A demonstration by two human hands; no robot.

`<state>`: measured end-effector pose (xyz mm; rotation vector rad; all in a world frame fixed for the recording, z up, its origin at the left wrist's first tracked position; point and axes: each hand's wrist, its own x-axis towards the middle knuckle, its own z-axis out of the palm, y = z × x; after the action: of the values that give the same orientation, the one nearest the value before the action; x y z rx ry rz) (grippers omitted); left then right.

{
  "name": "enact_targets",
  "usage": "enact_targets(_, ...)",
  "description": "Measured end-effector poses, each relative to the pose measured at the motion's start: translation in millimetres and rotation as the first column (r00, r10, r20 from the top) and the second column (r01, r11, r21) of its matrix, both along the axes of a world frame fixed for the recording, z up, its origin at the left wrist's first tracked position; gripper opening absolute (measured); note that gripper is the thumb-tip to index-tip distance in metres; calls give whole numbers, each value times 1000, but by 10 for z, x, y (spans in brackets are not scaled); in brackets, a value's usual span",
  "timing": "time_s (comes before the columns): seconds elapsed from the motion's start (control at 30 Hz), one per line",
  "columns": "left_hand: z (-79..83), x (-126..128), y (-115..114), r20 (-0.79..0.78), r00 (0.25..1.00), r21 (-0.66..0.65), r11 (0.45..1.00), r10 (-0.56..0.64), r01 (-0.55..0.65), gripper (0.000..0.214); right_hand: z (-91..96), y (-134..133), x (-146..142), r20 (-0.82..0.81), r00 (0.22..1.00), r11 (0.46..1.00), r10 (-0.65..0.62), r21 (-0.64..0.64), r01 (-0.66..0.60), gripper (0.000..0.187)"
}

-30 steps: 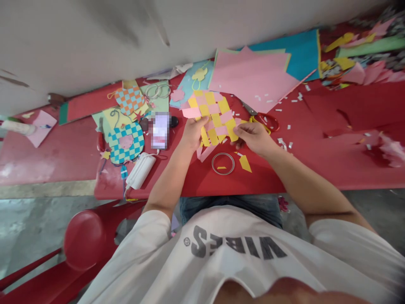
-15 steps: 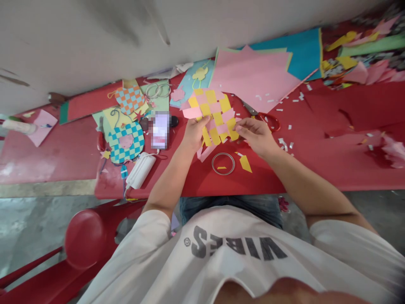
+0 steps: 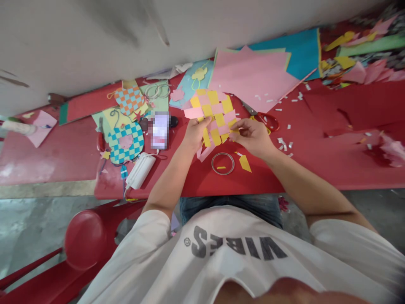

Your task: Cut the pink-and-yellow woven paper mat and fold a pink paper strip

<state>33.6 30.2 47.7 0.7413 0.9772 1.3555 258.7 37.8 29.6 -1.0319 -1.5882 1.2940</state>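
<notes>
A woven paper piece (image 3: 216, 110) in yellow and pink checks is held up over the red table. My left hand (image 3: 196, 131) grips its lower left part, thumb on top and the other fingers hidden beneath. At its lower right edge, my right hand (image 3: 249, 134) pinches a yellow strip end between thumb and fingers. Below the woven paper lies a thin metal ring (image 3: 223, 153) with a small yellow scrap inside it. A yellow paper scrap (image 3: 245, 164) rests to the ring's right. Red-handled scissors (image 3: 268, 121) lie just behind my right hand.
Pink paper sheets (image 3: 249, 76) and a blue sheet (image 3: 294, 50) lie against the wall. On the left are a blue-green woven fan shape (image 3: 126, 142), a phone (image 3: 160, 130) and a white power bank (image 3: 141, 170). White paper bits scatter to the right; a red chair (image 3: 84, 238) stands lower left.
My right hand has shifted slightly left and its fingers have curled in at the woven paper's lower right edge. The woven paper has tilted slightly; my left hand keeps its hold.
</notes>
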Motion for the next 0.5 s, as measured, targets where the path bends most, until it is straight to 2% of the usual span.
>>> enact_targets(0.17, -37, 37, 0, 15, 1000, -4, 1000, -21, 21, 42, -46, -79, -69, -4, 1000, 998, -3, 58, 3, 37)
enact_targets(0.3, -82, 57, -7, 17, 999, 38, 999, -36, 35, 40, -120, -92, -101, 1, 1000, 994, -11, 111, 11, 45)
enact_targets(0.5, -80, 82, -32, -4, 997, 41, 997, -73, 73, 46, -167, -87, -120, 45, 997, 990, -68, 129, 62, 39)
